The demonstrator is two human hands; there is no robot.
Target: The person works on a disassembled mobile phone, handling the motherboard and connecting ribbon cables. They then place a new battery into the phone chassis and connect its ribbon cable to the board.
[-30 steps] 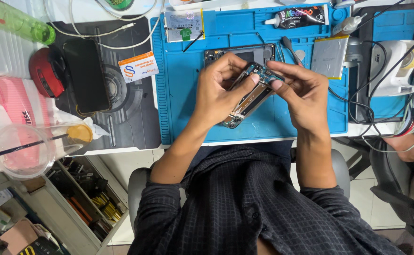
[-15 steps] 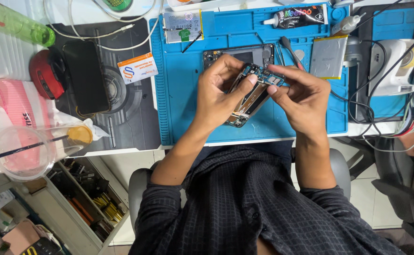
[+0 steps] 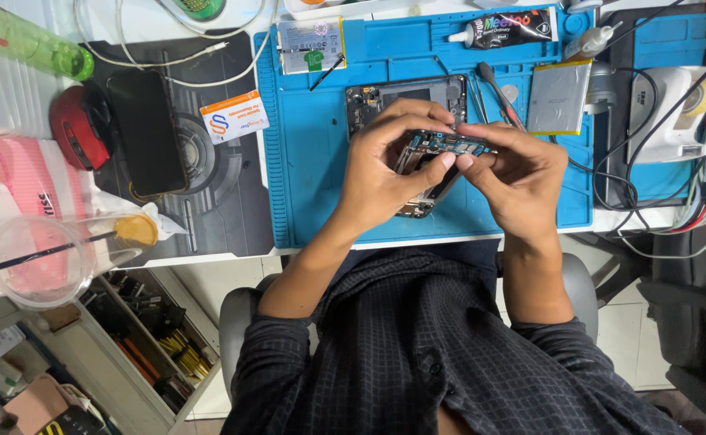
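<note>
A blue mat (image 3: 313, 161) covers the middle of the white surface (image 3: 14, 89). At its top edge lie a black glue tube (image 3: 502, 28) and a small battery (image 3: 311, 44); a silver battery (image 3: 558, 97) sits at its right side. Left of the mat, on a dark pad (image 3: 224, 201), lie a black phone (image 3: 145, 133) and a white-and-orange card (image 3: 234, 117), with a red round thing (image 3: 75, 129) just beside the phone. A green bottle (image 3: 26, 40) lies at the far left, above a pink bag (image 3: 26, 173) and a clear plastic cup (image 3: 43, 262). Black cables (image 3: 635, 185) and a white device (image 3: 675, 105) crowd the right. An open drawer (image 3: 147, 338) holds tools below.
</note>
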